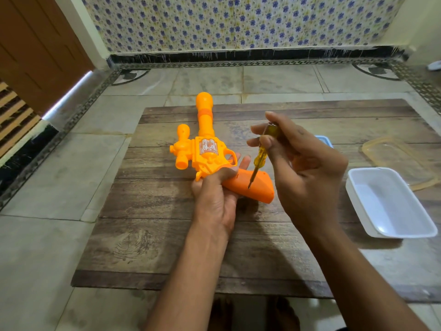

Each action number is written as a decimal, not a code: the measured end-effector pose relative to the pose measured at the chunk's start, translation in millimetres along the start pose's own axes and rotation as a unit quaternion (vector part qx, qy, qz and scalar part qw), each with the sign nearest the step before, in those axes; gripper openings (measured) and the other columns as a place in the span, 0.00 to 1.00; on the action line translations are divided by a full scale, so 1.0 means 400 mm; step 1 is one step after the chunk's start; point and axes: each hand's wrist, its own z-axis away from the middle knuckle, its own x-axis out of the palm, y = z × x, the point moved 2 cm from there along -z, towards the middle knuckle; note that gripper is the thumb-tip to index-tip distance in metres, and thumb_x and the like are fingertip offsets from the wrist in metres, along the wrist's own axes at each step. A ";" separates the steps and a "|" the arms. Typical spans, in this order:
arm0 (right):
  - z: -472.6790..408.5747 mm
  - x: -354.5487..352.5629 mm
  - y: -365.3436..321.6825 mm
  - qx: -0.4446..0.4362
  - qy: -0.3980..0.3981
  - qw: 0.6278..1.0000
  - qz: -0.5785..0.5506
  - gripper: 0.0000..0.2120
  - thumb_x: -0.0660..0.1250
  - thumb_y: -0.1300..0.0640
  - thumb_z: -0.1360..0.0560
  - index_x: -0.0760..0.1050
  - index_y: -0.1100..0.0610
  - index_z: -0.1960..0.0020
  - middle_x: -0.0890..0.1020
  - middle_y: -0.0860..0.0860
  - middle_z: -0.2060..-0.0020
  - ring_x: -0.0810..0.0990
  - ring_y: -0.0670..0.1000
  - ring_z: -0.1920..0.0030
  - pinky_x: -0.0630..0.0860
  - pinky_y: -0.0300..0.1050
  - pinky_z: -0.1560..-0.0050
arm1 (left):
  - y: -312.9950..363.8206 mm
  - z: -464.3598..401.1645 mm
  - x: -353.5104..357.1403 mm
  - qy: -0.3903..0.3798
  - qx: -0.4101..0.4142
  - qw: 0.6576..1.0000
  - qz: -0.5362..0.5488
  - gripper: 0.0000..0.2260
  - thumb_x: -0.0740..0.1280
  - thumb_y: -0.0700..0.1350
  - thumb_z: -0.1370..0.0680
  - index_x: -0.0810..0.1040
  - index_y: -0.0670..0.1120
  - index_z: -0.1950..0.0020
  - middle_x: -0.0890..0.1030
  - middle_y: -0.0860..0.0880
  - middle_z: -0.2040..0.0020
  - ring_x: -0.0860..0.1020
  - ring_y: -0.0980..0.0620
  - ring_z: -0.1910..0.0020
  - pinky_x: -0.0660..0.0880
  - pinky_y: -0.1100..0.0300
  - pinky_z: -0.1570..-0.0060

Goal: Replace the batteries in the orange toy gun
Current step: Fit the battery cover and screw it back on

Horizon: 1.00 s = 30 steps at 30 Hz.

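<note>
The orange toy gun (206, 149) lies over a wooden board (167, 235), barrel pointing away from me. My left hand (216, 201) grips it at the top of the handle, thumb over the upper side and fingertips showing beyond the trigger guard. My right hand (303, 168) pinches a screwdriver with a clear yellow handle (260, 158). The screwdriver stands nearly upright, and its metal tip rests in a hole on the orange handle (257, 188).
A white rectangular tray (391, 201) sits at the board's right edge. Behind it lie a clear yellowish lid (401, 156) and a small blue container (324, 139), partly hidden by my right hand. A tiled floor surrounds the board, with a wall beyond.
</note>
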 end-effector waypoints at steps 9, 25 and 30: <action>0.004 -0.003 0.003 -0.020 -0.012 1.000 -0.005 0.13 0.70 0.67 0.20 0.81 0.65 0.37 0.86 0.58 0.48 0.87 0.57 0.48 0.83 0.58 0.49 | -0.005 -0.001 -0.003 -0.007 0.006 1.000 -0.002 0.28 0.65 0.27 0.28 0.72 0.38 0.27 0.82 0.33 0.39 0.85 0.34 0.48 0.74 0.26 0.43; -0.008 -0.017 0.004 0.019 -0.034 0.998 -0.053 0.15 0.65 0.75 0.21 0.79 0.67 0.36 0.84 0.62 0.48 0.87 0.57 0.50 0.83 0.57 0.48 | -0.008 -0.012 0.000 0.010 0.016 0.999 0.049 0.27 0.61 0.22 0.27 0.72 0.35 0.29 0.82 0.32 0.42 0.87 0.37 0.55 0.80 0.37 0.45; -0.011 -0.012 0.004 0.002 -0.017 1.000 0.023 0.16 0.76 0.66 0.25 0.83 0.61 0.38 0.80 0.58 0.59 0.81 0.48 0.57 0.77 0.40 0.55 | -0.009 -0.006 0.002 0.015 0.024 0.999 0.034 0.27 0.63 0.22 0.28 0.73 0.35 0.29 0.83 0.32 0.42 0.87 0.40 0.57 0.77 0.31 0.42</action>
